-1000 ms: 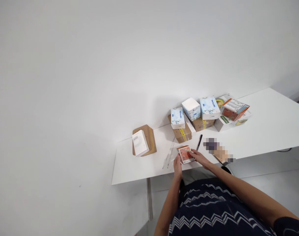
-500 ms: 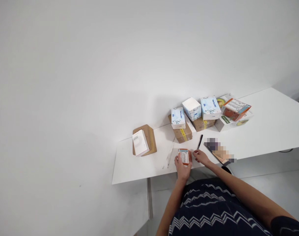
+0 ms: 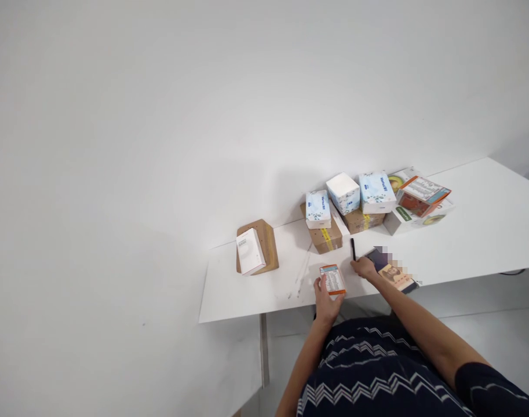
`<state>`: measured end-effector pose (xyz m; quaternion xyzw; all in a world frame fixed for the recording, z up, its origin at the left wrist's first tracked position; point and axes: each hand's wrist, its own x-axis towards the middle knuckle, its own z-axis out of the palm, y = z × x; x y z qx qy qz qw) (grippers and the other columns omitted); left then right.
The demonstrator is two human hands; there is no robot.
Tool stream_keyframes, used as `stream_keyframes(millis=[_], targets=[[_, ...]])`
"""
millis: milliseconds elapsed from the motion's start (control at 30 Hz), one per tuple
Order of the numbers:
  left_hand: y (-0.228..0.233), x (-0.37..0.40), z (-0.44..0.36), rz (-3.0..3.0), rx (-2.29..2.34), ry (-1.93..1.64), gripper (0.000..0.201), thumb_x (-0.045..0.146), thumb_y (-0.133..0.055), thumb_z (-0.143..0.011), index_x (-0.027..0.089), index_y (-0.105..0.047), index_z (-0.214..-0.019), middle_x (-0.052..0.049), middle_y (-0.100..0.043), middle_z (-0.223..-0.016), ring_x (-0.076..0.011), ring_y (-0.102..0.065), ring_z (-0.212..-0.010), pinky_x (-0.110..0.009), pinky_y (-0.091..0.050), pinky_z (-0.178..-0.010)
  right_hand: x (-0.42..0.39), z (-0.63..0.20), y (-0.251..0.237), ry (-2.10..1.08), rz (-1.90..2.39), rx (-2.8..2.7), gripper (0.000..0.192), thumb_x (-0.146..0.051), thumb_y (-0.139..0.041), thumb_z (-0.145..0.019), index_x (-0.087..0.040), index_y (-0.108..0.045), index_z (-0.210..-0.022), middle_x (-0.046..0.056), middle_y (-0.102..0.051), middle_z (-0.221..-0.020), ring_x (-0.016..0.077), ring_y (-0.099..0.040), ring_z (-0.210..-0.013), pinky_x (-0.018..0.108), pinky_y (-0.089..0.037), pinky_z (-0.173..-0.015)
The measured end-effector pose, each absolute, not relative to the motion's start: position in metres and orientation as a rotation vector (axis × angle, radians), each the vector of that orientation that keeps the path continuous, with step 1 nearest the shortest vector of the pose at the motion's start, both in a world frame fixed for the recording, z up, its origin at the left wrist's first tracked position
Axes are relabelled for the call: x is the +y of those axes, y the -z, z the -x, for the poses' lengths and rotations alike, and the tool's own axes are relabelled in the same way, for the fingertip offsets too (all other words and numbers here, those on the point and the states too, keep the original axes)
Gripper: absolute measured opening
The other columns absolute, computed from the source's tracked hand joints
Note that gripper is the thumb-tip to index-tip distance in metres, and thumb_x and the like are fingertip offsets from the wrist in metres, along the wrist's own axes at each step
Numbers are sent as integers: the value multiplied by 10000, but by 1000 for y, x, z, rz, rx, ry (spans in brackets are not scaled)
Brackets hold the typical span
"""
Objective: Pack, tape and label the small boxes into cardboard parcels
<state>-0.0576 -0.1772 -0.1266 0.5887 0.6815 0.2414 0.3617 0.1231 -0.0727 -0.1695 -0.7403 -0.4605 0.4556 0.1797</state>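
Observation:
My left hand [image 3: 325, 301] holds a small orange-edged box [image 3: 332, 280] with a white printed panel facing up, just above the near edge of the white table [image 3: 247, 289]. My right hand [image 3: 365, 268] rests on the table to the right of the box, its fingers at the lower end of a black pen [image 3: 353, 249]. Whether the fingers grip the pen cannot be told. A dark flat card with a picture [image 3: 394, 273] lies right beside that hand.
At the back stand brown cartons [image 3: 326, 237] with blue-white tissue boxes [image 3: 318, 209] on them, and an orange box on a white printed box [image 3: 422, 197]. A white box on a brown carton [image 3: 250, 251] sits at the left end. A white wall fills the rest.
The small box was turned from picture side to printed side and is now held by my left hand alone. My right hand let go and moved right to the pen.

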Motion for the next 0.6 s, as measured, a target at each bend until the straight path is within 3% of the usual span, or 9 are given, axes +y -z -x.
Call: stream_keyframes(millis=[100,300,433,600], targets=[[133,-177,58,-1595,1734,-669,655,292,-677,-720,173,-409,-1306,-147,-295,-1414,-264,-353,-1314,-389,-346,-1071,-86,-126,160,-1421,1945,-1101,192,-265,-481,-731,-187,-508,-558,68,-568,-443,174,-566,-420,273,-437,-430],[137,-170,51,-1848,1678,-653,420,265,-558,-829,192,-500,-1238,-130,-323,-1436,-276,-349,-1323,-455,-353,-1070,-112,-109,124,-1427,1563,-887,160,-364,-483,-727,-204,-480,-729,0,-576,-578,134,-544,-478,246,-442,-450],[139,-167,48,-1949,1630,-529,432,218,-510,-846,185,-487,-1277,-145,-352,-1435,-282,-364,-1313,-460,-372,-1052,-117,-88,105,-1460,1335,-929,213,-404,-529,-721,-212,-541,-812,-7,-597,-638,154,-565,-541,274,-476,-502],[143,-166,49,-1973,1615,-524,448,225,-463,-878,196,-446,-1325,-139,-342,-1449,-270,-337,-1335,-448,-365,-1059,-114,-77,112,-1270,1413,-1291,189,-401,-454,-774,-225,-522,-782,-2,-609,-689,174,-570,-618,313,-487,-618]])
